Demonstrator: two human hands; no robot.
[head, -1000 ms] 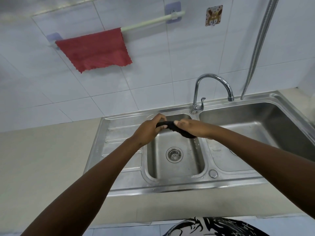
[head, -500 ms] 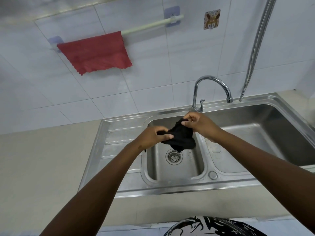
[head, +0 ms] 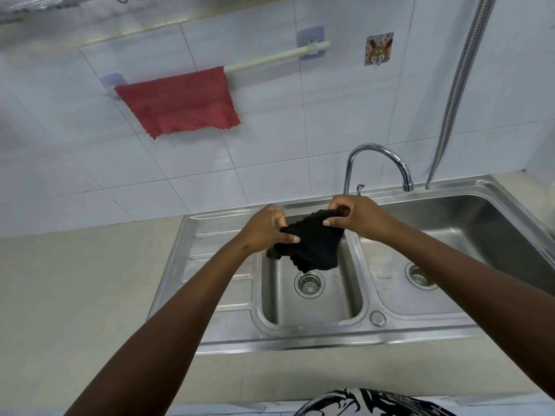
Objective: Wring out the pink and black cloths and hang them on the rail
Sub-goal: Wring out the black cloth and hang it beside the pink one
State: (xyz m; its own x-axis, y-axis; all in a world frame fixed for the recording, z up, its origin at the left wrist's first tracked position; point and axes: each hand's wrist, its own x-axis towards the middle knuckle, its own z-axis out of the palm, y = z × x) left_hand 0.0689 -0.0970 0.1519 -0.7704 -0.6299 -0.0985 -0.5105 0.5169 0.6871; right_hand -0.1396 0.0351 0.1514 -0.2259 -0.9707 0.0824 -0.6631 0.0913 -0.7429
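Both hands hold the black cloth (head: 312, 244) over the small middle sink basin (head: 312, 307). My left hand (head: 264, 229) pinches its left edge and my right hand (head: 357, 216) grips its upper right corner. The cloth hangs loose and partly spread between them, its lower edge drooping above the drain (head: 309, 284). The pink cloth (head: 180, 103), reddish here, is draped over the left half of the white rail (head: 270, 60) on the tiled wall. The rail's right half is bare.
A chrome tap (head: 378, 163) curves behind my right hand. The larger right basin (head: 468, 223) has its own drain. A metal hose (head: 459, 85) hangs down the wall at right. A beige counter (head: 75, 295) lies left of the steel drainboard (head: 210, 265).
The black cloth was a tight twisted roll between both fists; now it is untwisted and opening out, with my right hand raised to its top corner. The view has tilted upward slightly.
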